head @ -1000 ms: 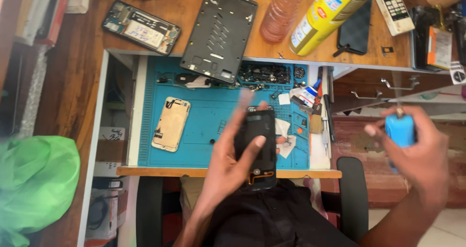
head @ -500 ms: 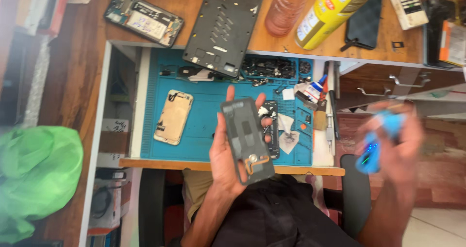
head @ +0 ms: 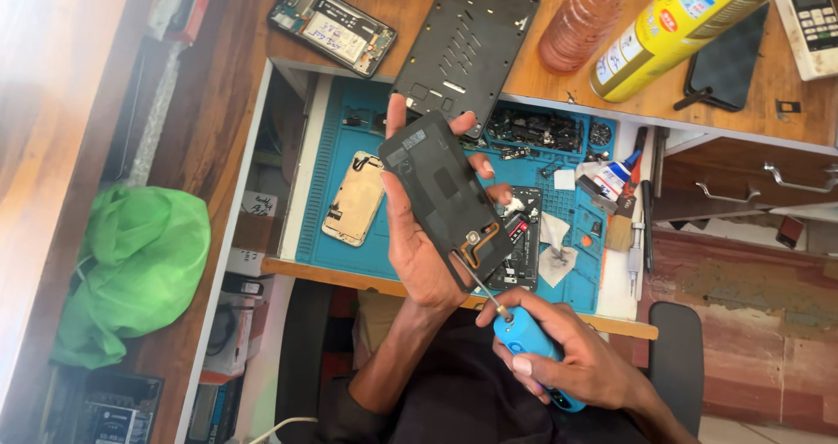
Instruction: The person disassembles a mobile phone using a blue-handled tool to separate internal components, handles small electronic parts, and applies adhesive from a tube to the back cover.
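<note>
My left hand (head: 417, 243) grips a dark phone body (head: 443, 196), tilted, held above the blue repair mat (head: 327, 199). A copper-coloured flex part shows near the phone's lower end. My right hand (head: 576, 361) holds a blue-handled screwdriver (head: 522, 335). Its thin metal tip touches the phone's lower corner. A second opened phone (head: 517, 243) lies on the mat just behind the held one. A gold-toned phone back (head: 353, 198) lies to the left on the mat.
On the wooden desk (head: 218, 77) lie an opened phone with exposed board (head: 332, 27), a black tablet frame (head: 467, 38), a brown bottle (head: 587, 20), a yellow spray can (head: 676, 25) and a black phone (head: 729, 55). A green bag (head: 131, 269) hangs left. Tools and glue (head: 624, 195) rest right.
My right hand came in from the far right and brought the screwdriver tip onto the phone. My left hand raised and tilted the phone.
</note>
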